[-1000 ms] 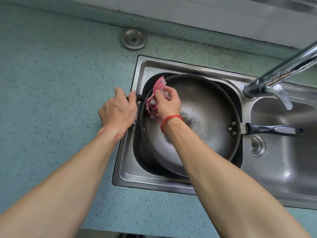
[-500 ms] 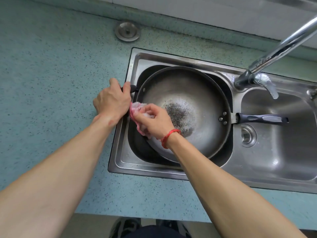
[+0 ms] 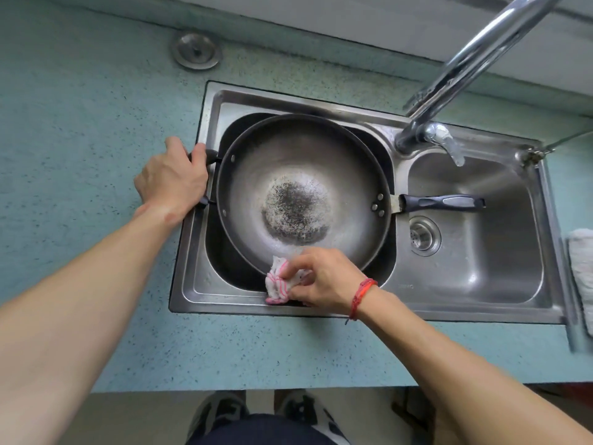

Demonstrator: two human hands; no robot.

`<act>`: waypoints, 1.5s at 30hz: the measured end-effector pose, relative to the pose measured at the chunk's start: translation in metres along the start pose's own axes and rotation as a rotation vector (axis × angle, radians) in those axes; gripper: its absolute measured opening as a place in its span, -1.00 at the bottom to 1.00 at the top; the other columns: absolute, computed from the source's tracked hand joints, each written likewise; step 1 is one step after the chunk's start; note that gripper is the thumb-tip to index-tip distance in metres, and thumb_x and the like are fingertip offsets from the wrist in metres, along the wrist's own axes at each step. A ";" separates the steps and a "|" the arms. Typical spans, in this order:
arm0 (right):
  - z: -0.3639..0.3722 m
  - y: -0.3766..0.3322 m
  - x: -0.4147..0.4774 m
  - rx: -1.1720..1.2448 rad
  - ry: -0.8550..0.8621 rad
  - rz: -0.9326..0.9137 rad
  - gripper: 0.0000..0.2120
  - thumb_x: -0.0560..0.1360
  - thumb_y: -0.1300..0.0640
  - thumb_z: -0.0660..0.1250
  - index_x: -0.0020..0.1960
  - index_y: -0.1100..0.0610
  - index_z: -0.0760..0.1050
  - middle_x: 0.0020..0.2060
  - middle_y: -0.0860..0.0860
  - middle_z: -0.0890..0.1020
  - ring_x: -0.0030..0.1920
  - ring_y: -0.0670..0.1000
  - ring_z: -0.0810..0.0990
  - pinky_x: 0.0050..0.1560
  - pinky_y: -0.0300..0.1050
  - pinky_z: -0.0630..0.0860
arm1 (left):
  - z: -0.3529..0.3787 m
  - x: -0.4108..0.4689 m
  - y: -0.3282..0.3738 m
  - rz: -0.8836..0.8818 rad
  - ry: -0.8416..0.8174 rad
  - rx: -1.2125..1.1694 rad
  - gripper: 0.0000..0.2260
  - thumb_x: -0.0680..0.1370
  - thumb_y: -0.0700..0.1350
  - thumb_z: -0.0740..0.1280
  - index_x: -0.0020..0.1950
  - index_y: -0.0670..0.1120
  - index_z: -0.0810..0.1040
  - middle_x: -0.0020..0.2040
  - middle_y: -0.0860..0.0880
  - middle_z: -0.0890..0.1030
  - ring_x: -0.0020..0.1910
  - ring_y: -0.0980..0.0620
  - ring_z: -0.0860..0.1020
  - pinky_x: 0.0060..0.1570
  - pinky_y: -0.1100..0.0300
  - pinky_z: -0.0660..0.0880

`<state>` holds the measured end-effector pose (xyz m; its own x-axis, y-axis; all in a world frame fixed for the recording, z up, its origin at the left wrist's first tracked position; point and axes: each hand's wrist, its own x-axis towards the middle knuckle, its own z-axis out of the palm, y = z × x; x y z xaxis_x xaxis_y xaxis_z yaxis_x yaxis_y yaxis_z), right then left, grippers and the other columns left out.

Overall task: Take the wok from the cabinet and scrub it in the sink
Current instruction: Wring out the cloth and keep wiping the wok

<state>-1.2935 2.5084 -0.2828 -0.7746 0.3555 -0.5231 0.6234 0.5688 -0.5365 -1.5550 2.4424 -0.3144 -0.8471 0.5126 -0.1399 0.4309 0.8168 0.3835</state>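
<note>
A: Wok [image 3: 301,187], lie and axis?
B: In steel sink [image 3: 221,298], between hands; long axis crosswise, black straight handle [image 3: 442,202] pointing away from left hand [image 3: 173,181].
A: Grips, surfaces?
B: Left curled round loop handle [image 3: 210,154]; right hand [image 3: 324,281] pinching striped cloth [image 3: 279,282] on round rim; dull metal, speckled scorched centre.

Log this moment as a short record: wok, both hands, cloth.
wok: round grey metal wok, in the left basin of the stainless steel double sink
residue: dark speckled patch at the wok's centre
left hand: grips the wok's small black side handle
right hand: holds a bunched pink-and-white striped cloth at the wok's near rim
long black handle: reaches over the right basin
</note>
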 end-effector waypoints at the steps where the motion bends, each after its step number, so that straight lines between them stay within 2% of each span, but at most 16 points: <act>1: -0.004 0.005 -0.004 -0.031 -0.017 0.005 -0.80 0.38 0.02 0.49 0.00 -0.07 0.67 -0.17 -0.12 0.60 -0.16 -0.10 0.62 -0.02 -0.14 0.56 | 0.000 0.000 0.000 0.002 -0.002 0.002 -0.54 0.66 0.19 0.00 0.14 -0.19 0.38 -0.01 -0.31 0.58 -0.01 -0.31 0.52 -0.07 -0.08 0.29; 4: -0.017 0.016 -0.013 -0.107 -0.056 0.005 -0.80 0.40 0.05 0.47 0.03 -0.05 0.69 -0.16 -0.09 0.62 -0.17 -0.13 0.58 -0.03 -0.21 0.53 | -0.001 -0.001 0.001 0.010 -0.004 0.002 -0.56 0.66 0.19 -0.01 0.12 -0.18 0.38 -0.07 -0.27 0.56 -0.08 -0.26 0.48 -0.08 -0.08 0.29; 8: -0.035 0.035 -0.022 -0.219 -0.065 0.038 -0.78 0.43 0.16 0.42 0.05 -0.01 0.70 -0.09 0.03 0.57 -0.07 0.00 0.58 0.00 -0.24 0.47 | -0.001 -0.001 0.001 0.017 0.002 -0.001 -0.57 0.66 0.19 0.00 0.09 -0.17 0.37 -0.16 -0.21 0.47 -0.13 -0.23 0.44 -0.09 -0.07 0.30; 12: -0.054 0.060 -0.026 -0.244 -0.017 0.149 -0.78 0.45 0.12 0.42 0.08 -0.01 0.69 -0.13 -0.06 0.44 -0.08 -0.02 0.56 -0.05 -0.37 0.35 | -0.002 -0.002 0.001 0.022 0.015 -0.006 -0.58 0.66 0.18 0.01 0.06 -0.17 0.36 -0.18 -0.20 0.45 -0.17 -0.20 0.40 -0.10 -0.06 0.29; 17: -0.069 0.085 -0.021 -0.278 0.172 0.220 -0.85 0.43 0.06 0.43 -0.02 -0.07 0.71 -0.12 0.00 0.53 -0.07 0.06 0.59 -0.03 -0.21 0.45 | -0.003 -0.003 0.003 0.032 0.022 0.004 -0.58 0.66 0.18 0.02 0.05 -0.18 0.36 -0.19 -0.22 0.45 -0.18 -0.21 0.41 -0.10 -0.08 0.29; 20: -0.079 0.098 -0.014 -0.265 0.334 0.317 -0.83 0.43 0.09 0.44 0.00 -0.05 0.71 -0.08 0.05 0.58 -0.04 0.11 0.60 0.04 -0.17 0.47 | -0.005 -0.004 0.004 0.037 0.025 0.008 -0.59 0.67 0.17 0.02 0.04 -0.18 0.35 -0.21 -0.22 0.43 -0.19 -0.21 0.40 -0.11 -0.07 0.29; 22: -0.087 0.104 -0.007 -0.280 0.407 0.363 -0.83 0.43 0.10 0.43 0.00 -0.04 0.70 -0.12 0.05 0.55 -0.03 0.15 0.59 0.03 -0.11 0.46 | -0.005 -0.004 0.004 0.045 0.027 0.013 -0.60 0.67 0.16 0.03 0.03 -0.19 0.35 -0.24 -0.20 0.43 -0.20 -0.20 0.41 -0.12 -0.06 0.29; 25: -0.096 0.107 0.008 -0.304 0.466 0.367 -0.81 0.42 0.13 0.41 0.01 -0.02 0.68 -0.16 0.06 0.52 -0.04 0.19 0.57 0.02 -0.06 0.46 | -0.005 -0.004 0.004 0.044 0.023 0.010 -0.61 0.68 0.15 0.03 0.01 -0.19 0.35 -0.33 -0.13 0.37 -0.22 -0.20 0.41 -0.13 -0.05 0.29; 28: -0.101 0.106 0.027 -0.298 0.535 0.349 -0.81 0.44 0.16 0.38 0.03 0.04 0.65 -0.08 0.13 0.55 -0.01 0.21 0.55 0.01 -0.04 0.44 | -0.006 -0.004 0.005 0.040 0.008 0.013 -0.61 0.68 0.15 0.03 0.00 -0.18 0.34 -0.39 -0.06 0.29 -0.23 -0.19 0.40 -0.14 -0.04 0.29; 31: -0.109 0.107 0.049 -0.263 0.624 0.348 -0.84 0.46 0.17 0.34 0.03 0.11 0.59 -0.04 0.17 0.55 0.00 0.24 0.53 0.00 -0.01 0.44 | -0.006 -0.004 0.005 0.042 0.012 0.017 -0.63 0.68 0.14 0.03 -0.02 -0.17 0.34 -0.42 -0.05 0.31 -0.30 -0.13 0.37 -0.16 -0.01 0.28; 36: -0.122 0.101 0.085 -0.238 0.687 0.336 -0.82 0.45 0.17 0.34 0.04 0.12 0.59 -0.02 0.16 0.56 0.03 0.24 0.53 0.06 0.01 0.45 | -0.002 -0.001 0.001 0.057 0.021 0.037 -0.61 0.67 0.16 0.02 -0.04 -0.16 0.33 -0.40 -0.07 0.35 -0.29 -0.19 0.43 -0.19 -0.02 0.32; 42: -0.132 0.089 0.124 -0.177 0.709 0.354 -0.77 0.46 0.12 0.30 0.11 0.04 0.57 0.04 0.15 0.58 0.06 0.19 0.55 0.00 -0.15 0.42 | -0.001 0.000 0.000 0.065 0.014 0.041 -0.62 0.68 0.15 0.01 -0.05 -0.15 0.32 -0.40 -0.07 0.38 -0.31 -0.18 0.45 -0.20 -0.02 0.34; 45: -0.135 0.078 0.141 -0.135 0.709 0.306 -0.80 0.48 0.14 0.31 0.09 0.03 0.58 0.08 0.11 0.55 0.11 0.18 0.52 0.08 -0.10 0.42 | -0.001 0.000 0.001 0.069 0.015 0.042 -0.63 0.68 0.14 0.01 -0.05 -0.15 0.33 -0.41 -0.07 0.40 -0.38 -0.14 0.42 -0.22 0.00 0.32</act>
<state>-1.3687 2.7028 -0.3088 -0.4822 0.8739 -0.0621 0.8367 0.4383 -0.3284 -1.5552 2.4430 -0.3127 -0.8194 0.5644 -0.1003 0.5010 0.7901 0.3533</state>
